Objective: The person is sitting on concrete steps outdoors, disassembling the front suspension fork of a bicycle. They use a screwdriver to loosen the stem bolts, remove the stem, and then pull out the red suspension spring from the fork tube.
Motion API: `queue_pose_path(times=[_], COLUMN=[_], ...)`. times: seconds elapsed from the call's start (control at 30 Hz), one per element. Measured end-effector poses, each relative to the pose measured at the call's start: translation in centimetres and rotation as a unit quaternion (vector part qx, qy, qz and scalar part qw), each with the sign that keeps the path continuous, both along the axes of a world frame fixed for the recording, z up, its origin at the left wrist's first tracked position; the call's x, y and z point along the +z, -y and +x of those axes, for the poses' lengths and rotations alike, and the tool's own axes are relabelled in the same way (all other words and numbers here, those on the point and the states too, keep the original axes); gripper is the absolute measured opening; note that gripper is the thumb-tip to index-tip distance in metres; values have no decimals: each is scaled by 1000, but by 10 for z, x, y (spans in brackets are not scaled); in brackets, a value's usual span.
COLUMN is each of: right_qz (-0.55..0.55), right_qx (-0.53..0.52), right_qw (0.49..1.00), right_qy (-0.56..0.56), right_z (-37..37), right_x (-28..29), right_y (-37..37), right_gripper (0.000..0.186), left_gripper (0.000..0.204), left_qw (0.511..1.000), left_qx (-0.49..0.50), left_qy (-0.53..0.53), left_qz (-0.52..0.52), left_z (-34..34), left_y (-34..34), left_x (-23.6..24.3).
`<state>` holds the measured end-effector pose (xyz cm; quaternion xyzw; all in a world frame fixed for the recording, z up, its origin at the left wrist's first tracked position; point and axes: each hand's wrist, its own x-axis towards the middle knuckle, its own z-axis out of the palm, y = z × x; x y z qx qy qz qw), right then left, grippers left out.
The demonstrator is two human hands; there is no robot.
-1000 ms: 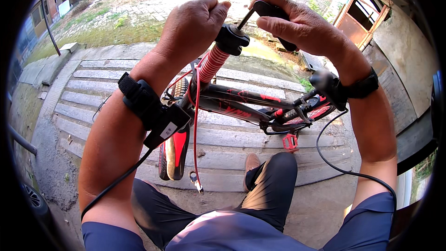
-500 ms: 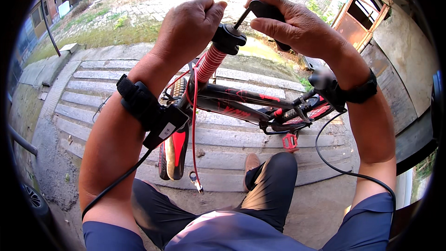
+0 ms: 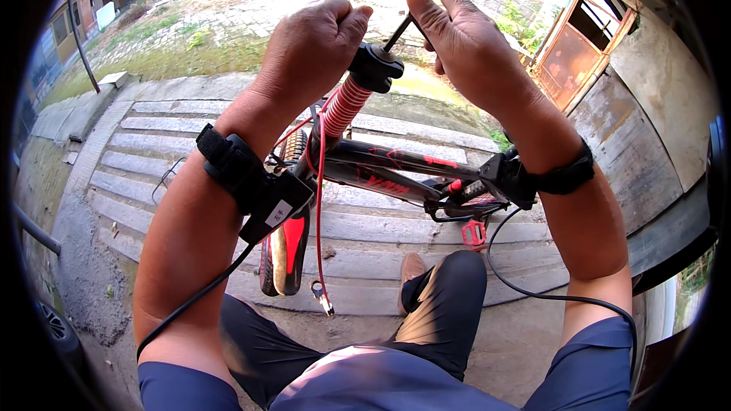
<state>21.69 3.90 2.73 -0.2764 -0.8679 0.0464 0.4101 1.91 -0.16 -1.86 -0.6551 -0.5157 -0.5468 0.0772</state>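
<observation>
A black stem (image 3: 375, 65) tops the red-striped steerer tube (image 3: 346, 106) of a black-and-red bicycle (image 3: 384, 156). A dark hex key (image 3: 398, 31) rises from the stem top. My left hand (image 3: 320, 49) is closed just left of it, near the stem; whatever its fingers hold is hidden. My right hand (image 3: 461, 42) grips the key's bent upper end, thumb on it and index finger raised, hiding the rest of the tool. A red cable (image 3: 323, 221) dangles with a metal clamp (image 3: 320, 301) at its lower end. Both wrists wear black strapped devices with cords.
My knee (image 3: 457, 281) and shoe (image 3: 413, 281) are under the bicycle, by the red pedal (image 3: 474, 234) and slatted concrete paving (image 3: 145, 160). A rusty door (image 3: 563, 68) and leaning panels (image 3: 632, 144) stand at right; a vehicle wheel (image 3: 57, 323) lies at lower left.
My right hand and forearm have turned and shifted left, its fingers folding over the key's dark upper part, which is now mostly hidden. My left hand has barely moved.
</observation>
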Motion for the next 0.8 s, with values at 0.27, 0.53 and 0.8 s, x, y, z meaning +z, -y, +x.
queue_pose_path(times=[0.27, 0.53, 0.8], right_qz=[89, 91, 252], right_qx=[32, 128, 129], right_qw=[995, 987, 959], right_qy=[16, -29, -5], right_z=[1, 2, -1], right_x=[-3, -9, -3], right_y=[-4, -34, -41], right_gripper=[59, 48, 39], left_gripper=[38, 39, 40], left_qw=[1000, 999, 999], left_qx=[-12, -33, -33], left_qy=[6, 20, 27], left_qz=[7, -12, -28], left_z=[-2, -1, -2], left_y=[0, 1, 3], left_x=[-3, 1, 2])
